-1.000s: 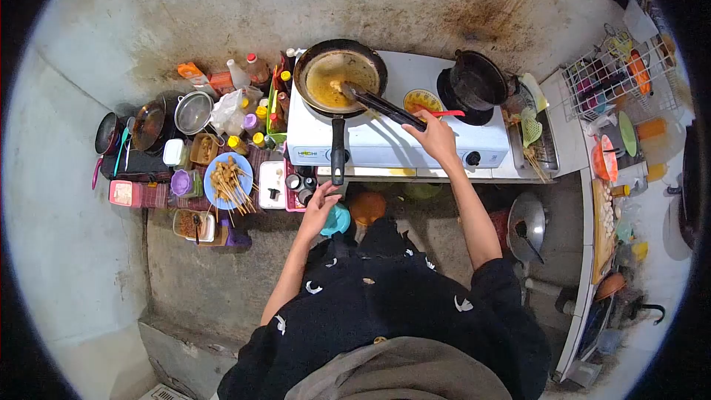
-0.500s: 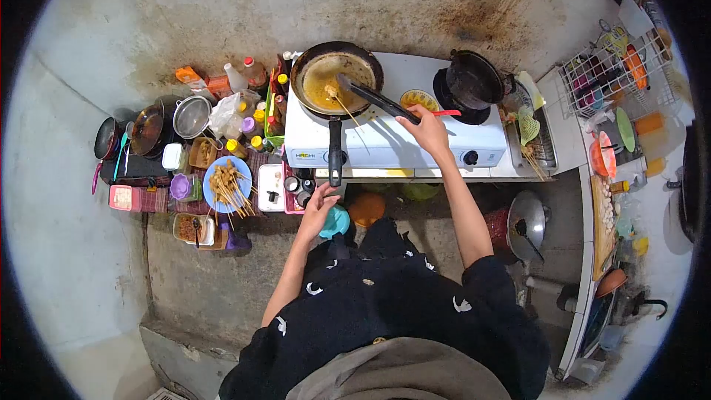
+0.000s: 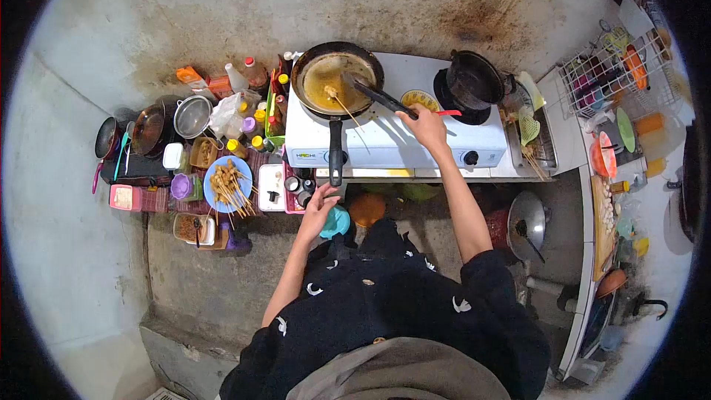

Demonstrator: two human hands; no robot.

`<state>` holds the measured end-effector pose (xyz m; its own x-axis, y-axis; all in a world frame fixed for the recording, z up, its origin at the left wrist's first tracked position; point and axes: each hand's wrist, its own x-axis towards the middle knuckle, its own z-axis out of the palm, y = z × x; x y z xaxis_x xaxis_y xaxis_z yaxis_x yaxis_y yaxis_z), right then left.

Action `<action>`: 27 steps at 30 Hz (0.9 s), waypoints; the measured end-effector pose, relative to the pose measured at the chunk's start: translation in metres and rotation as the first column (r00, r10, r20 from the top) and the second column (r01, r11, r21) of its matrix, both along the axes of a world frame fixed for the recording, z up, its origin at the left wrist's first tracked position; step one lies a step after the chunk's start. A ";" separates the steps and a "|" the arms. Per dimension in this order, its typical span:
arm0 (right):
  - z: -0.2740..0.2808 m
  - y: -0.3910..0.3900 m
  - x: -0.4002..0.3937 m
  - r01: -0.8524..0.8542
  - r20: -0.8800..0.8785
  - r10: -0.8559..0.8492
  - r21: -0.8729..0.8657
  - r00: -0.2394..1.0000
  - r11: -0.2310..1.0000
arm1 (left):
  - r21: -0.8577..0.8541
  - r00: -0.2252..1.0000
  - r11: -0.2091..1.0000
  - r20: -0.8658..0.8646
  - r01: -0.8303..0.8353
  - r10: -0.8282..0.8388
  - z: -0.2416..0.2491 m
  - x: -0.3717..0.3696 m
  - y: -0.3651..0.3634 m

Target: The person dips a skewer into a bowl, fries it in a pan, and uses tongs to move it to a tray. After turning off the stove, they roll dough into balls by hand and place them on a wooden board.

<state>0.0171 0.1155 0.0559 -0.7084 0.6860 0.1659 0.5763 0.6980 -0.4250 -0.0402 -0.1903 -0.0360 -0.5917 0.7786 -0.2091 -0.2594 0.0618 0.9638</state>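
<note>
My right hand (image 3: 425, 127) is wrapped round the handle of a black spatula (image 3: 381, 98). The spatula's blade reaches over the frying pan (image 3: 376, 59), close to a single skewer (image 3: 343, 107) whose food end lies in the yellowish oil while its stick crosses the rim. My left hand (image 3: 318, 210), fingers loosely apart and holding nothing, is just below the end of the pan's handle (image 3: 335, 155). Behind my right hand is a bowl (image 3: 418, 96) of yellow contents with a red-handled utensil (image 3: 449, 112) on it.
The pan stands on a white gas stove (image 3: 400, 150), with a dark pot (image 3: 474, 78) on the right burner. At left are a blue plate (image 3: 248, 175) of skewers, bottles (image 3: 255, 72) and a strainer (image 3: 192, 116). A wire rack (image 3: 615, 67) is at right.
The spatula blade has shifted slightly right, away from the skewer's food end, and my right hand has drawn back a little. My left hand stays nearly in place.
</note>
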 end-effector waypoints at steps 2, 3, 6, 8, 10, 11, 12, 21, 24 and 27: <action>-0.001 0.006 0.001 0.001 0.066 0.001 -0.030 0.998 1.000 | 0.023 1.000 1.000 0.011 -0.003 0.003 -0.004 0.001 0.001; 0.001 0.008 0.000 -0.013 0.042 0.020 -0.167 0.999 0.986 | 0.045 1.000 0.999 0.021 -0.011 0.010 -0.004 0.000 0.000; 0.006 0.010 -0.002 0.016 0.038 -0.001 -0.376 0.999 0.926 | 0.030 0.999 0.999 0.043 -0.025 0.024 -0.003 0.000 0.000; 0.006 0.012 -0.004 0.062 0.064 -0.037 -0.449 0.997 0.891 | 0.023 0.999 0.999 0.040 -0.027 0.026 -0.001 0.000 -0.001; -0.001 0.015 -0.003 0.006 0.099 0.026 -0.316 0.995 0.949 | 0.014 0.999 1.000 0.036 -0.017 0.017 0.002 0.001 -0.001; -0.004 0.017 -0.003 0.011 0.099 0.022 -0.315 0.995 0.949 | 0.007 0.999 1.000 0.033 -0.014 0.014 0.003 0.001 -0.001; -0.005 0.018 -0.005 0.014 0.065 0.014 -0.411 0.998 0.911 | 0.002 0.999 1.000 0.030 -0.014 0.014 0.003 0.001 -0.001; 0.007 0.004 -0.003 0.010 0.078 0.029 -0.461 0.997 0.888 | -0.025 0.999 1.000 0.048 -0.016 0.017 0.016 0.003 0.002; 0.006 -0.009 0.003 0.041 -0.046 -0.044 -0.068 0.998 0.997 | -0.018 0.999 0.999 0.025 0.038 -0.038 0.005 0.001 -0.002; 0.015 -0.020 0.010 -0.004 -0.101 0.008 0.042 0.995 0.999 | -0.011 0.995 0.997 0.066 0.073 -0.072 -0.010 -0.011 -0.011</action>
<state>0.0270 0.0951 0.0711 -0.6908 0.6725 0.2657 0.5273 0.7199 -0.4512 -0.0514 -0.2016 -0.0456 -0.5182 0.8160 -0.2561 -0.3160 0.0956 0.9439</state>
